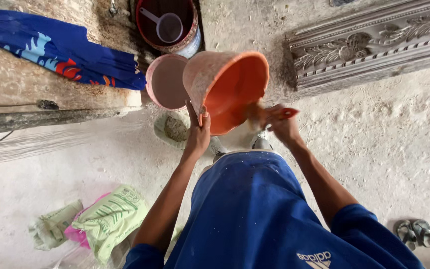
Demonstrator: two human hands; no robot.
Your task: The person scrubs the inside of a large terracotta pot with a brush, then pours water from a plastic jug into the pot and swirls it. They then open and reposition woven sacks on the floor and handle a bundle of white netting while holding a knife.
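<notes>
Head view: orange bucket (230, 89) tilted in left grip (198, 130)

The tip of the red-handled tool (285, 113) in the right hand (280, 124) is blurred, so its kind cannot be told. Part of the pink bucket (164, 82) is hidden behind the orange bucket (227, 89). The blue cloth (55, 50) is cut off at the left edge, and the carved grey moulding (374, 47) at the right edge.

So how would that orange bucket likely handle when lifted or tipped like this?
The orange bucket probably feels light: the left hand alone holds its rim while it is tilted. Its wall looks like stiff plastic, keeping its round shape. The crusty coating outside may give decent grip. The right hand works at its mouth.
</notes>
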